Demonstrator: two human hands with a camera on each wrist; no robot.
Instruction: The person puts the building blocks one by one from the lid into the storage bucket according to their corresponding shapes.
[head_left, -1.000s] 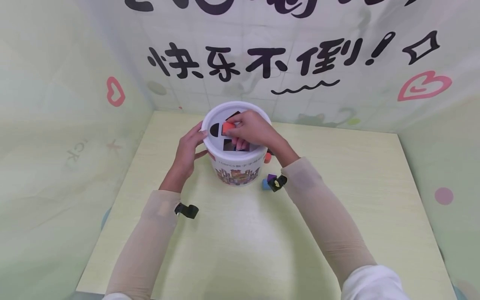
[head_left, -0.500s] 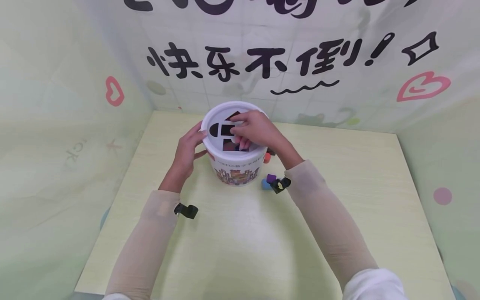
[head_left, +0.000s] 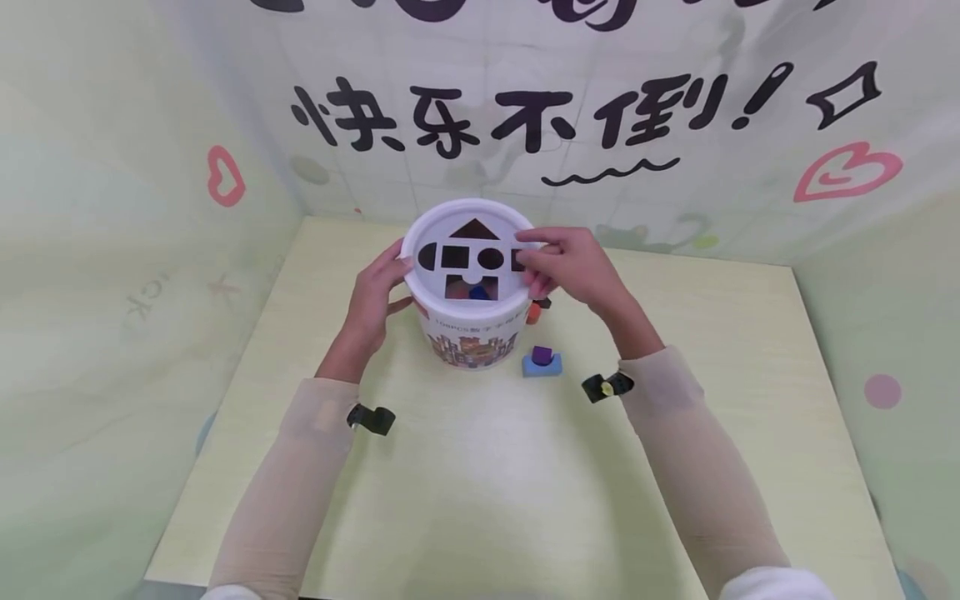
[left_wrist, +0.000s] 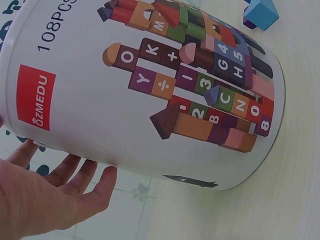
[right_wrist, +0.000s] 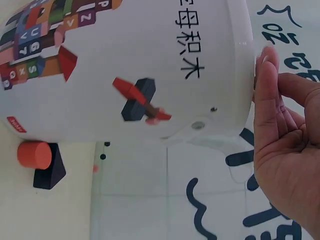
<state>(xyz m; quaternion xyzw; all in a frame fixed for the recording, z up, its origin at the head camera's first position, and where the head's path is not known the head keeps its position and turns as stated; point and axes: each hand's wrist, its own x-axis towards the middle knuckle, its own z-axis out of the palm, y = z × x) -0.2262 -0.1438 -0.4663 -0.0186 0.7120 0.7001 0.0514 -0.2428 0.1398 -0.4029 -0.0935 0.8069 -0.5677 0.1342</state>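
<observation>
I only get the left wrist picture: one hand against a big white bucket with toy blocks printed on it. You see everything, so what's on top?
Observer: A white lid with cut-out holes, a triangle and a circle among them.
Visitor: Neat! And where's the other hand?
Observer: The right hand has its fingertips at the right edge of the lid.
Visitor: I spot a blue block in my top corner. Any others I'm missing?
Observer: Yes, an orange round block next to a dark wedge on the table, near the bucket.
</observation>
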